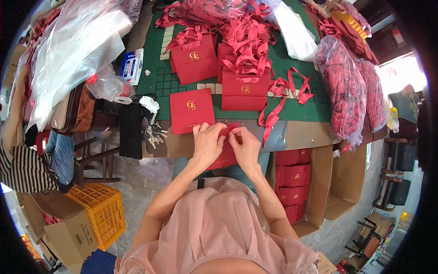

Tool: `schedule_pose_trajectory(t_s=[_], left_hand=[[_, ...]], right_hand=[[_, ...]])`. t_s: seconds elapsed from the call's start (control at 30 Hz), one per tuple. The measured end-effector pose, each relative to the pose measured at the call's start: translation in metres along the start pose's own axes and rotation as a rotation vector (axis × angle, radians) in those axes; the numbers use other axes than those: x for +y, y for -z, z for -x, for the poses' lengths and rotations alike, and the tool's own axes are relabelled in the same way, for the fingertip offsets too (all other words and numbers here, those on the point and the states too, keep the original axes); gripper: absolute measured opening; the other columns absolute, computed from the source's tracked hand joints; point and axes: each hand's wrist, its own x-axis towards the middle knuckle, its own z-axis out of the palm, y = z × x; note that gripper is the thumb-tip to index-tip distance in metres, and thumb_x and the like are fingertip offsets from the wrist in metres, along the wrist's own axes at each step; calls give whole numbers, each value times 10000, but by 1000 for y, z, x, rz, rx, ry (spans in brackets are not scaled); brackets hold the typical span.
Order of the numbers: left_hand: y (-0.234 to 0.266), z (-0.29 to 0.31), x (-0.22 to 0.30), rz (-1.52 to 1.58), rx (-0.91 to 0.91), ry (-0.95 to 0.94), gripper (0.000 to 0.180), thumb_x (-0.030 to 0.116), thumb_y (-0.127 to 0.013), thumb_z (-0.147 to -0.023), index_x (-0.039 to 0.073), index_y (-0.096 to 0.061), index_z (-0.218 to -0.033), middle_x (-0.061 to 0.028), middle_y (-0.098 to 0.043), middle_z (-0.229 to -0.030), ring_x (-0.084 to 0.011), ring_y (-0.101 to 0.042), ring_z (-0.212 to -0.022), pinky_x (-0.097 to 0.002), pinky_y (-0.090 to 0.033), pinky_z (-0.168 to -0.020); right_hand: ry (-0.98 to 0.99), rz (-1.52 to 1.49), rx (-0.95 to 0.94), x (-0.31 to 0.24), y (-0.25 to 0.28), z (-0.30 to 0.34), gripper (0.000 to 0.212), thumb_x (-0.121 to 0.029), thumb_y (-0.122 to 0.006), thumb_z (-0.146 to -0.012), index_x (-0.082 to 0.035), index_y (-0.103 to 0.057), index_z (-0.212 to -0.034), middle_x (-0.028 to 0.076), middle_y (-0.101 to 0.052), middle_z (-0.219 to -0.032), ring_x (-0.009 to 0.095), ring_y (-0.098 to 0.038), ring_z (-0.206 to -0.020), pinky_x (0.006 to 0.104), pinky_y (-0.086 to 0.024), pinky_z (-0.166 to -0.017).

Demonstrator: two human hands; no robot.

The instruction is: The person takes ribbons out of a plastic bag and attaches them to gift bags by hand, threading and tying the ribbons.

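Observation:
At the table's near edge, both hands work on a red paper gift bag (226, 158) that hangs partly below the edge, near my lap. My left hand (209, 142) is closed on its upper left part, fingers bent. My right hand (245, 145) pinches at the top edge; whether a ribbon end is in that pinch is too small to tell. Just beyond my left hand lies a flat red bag (191, 109) with a gold emblem. Farther off, a red bag with ribbon handles (246, 91) stands in front of a heap of red ribbons (246, 41).
Plastic-wrapped red bundles (340, 89) lie at the right of the green mat (155, 86). Below the table's right side, a cardboard box (319, 182) holds several red bags. Keys (155, 132) and clear plastic sheets (77, 50) are on the left. A person in a striped top (27, 169) sits far left.

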Motion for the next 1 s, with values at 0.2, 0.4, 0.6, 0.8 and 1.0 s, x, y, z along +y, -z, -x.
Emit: schedule_pose_trajectory(t_s=[0.2,0.4,0.6,0.8,1.0], left_hand=[[-5,4,9,-56,105,-93,299,49,-677,-781,95,-650,-1074,-70,-686,-910,-266,-561,-861,-420,-365,-851],[3,3,8,-15,131,-99,249,58,-666,-801,112,-674,-1044,-60,-686,-896,-260,-563,-854,-424,-370,-854],[7,-3,2,112,-55,1,238,75,-682,-796,98,-684,-1033,-67,-687,-892,-261,-593,-872,-408,-370,-881],[7,-7,-3,57,-138,-36,230,173,-722,-806,131,-676,-1027,-57,-692,-928,-269,-614,-898,-418,-385,-864],[12,-6,2,-55,-98,-154,248,111,-753,-770,104,-631,-986,-46,-640,-865,-253,-587,-870,-404,-378,-863]], right_hand=[[71,84,92,-9,-6,-1,153,-48,-734,-774,-53,-595,-838,105,-635,-722,273,-630,-635,391,-484,-573],[69,55,-6,-12,4,-4,134,-43,-750,-802,-43,-678,-915,105,-684,-809,247,-673,-711,354,-517,-626],[73,-2,-30,-6,17,-10,112,-73,-781,-755,-52,-724,-849,95,-645,-815,274,-651,-766,380,-513,-676],[-44,-248,-102,3,17,-14,195,-68,-790,-799,-27,-718,-976,76,-624,-843,158,-632,-719,285,-516,-633],[-16,-114,-214,16,27,-20,181,-205,-758,-852,-27,-727,-861,90,-588,-801,189,-605,-656,326,-485,-598]])
